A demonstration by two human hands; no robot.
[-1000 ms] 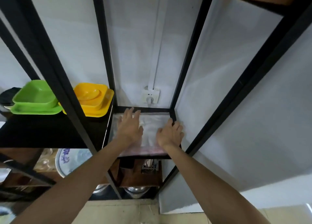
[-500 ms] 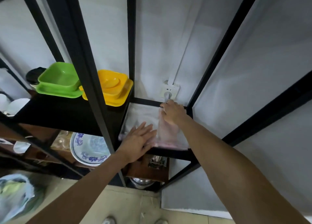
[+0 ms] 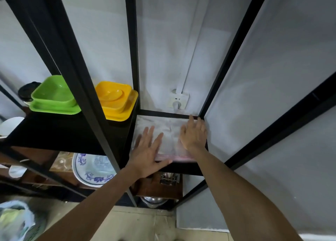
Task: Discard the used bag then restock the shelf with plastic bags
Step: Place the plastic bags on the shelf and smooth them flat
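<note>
While no brand, label or readable writing shows anywhere, the black metal shelf [image 3: 183, 169] frames the whole view, its uprights closing in the narrow right-hand bay on both sides. Behind that bay the pale wall carries a white socket [image 3: 179, 100] with a plug in it, just above the rear rail. A flat stack of clear plastic bags [image 3: 169, 137] covers almost the whole bay floor, its pinkish front edge flush with the shelf's lip. Both hands lie on the stack, palms down with fingers spread: the left hand [image 3: 148, 150] at the front left corner, the right hand [image 3: 193, 134] toward the back right, touching the upright. Left of the bay sit a green dish [image 3: 54, 96] and a yellow dish [image 3: 116, 99].
</note>
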